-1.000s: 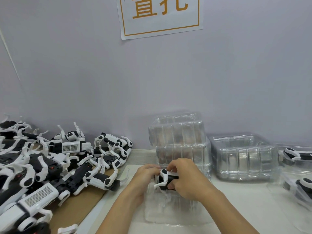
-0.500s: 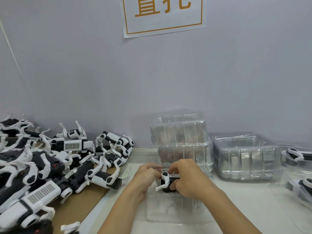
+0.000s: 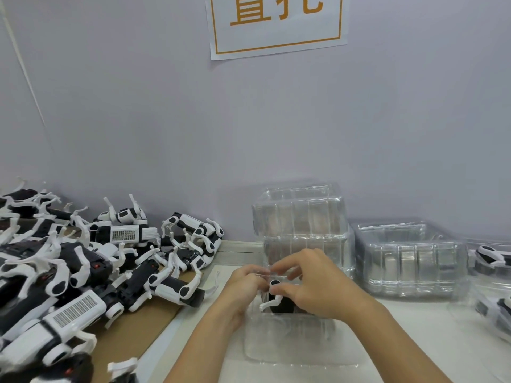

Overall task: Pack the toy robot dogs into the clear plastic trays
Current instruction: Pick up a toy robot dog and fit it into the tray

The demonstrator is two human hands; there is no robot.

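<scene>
Toy robot dog (image 3: 279,298) between both hands (image 3: 287,288).

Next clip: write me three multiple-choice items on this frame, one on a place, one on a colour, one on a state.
1. Where does the pile of loose toy robot dogs lie?
A. left of the hands
B. right of the hands
C. inside the stacked trays

2. What colour are the characters on the wall sign?
A. blue
B. orange
C. green

3. What is the right hand doing?
A. lying flat on the table
B. gripping a toy dog over a clear tray
C. hanging idle

Key: 1 A, the pile fills the left side. 2 B, the print and border are orange. 3 B, its fingers curl around the black-and-white dog above the tray.
</scene>
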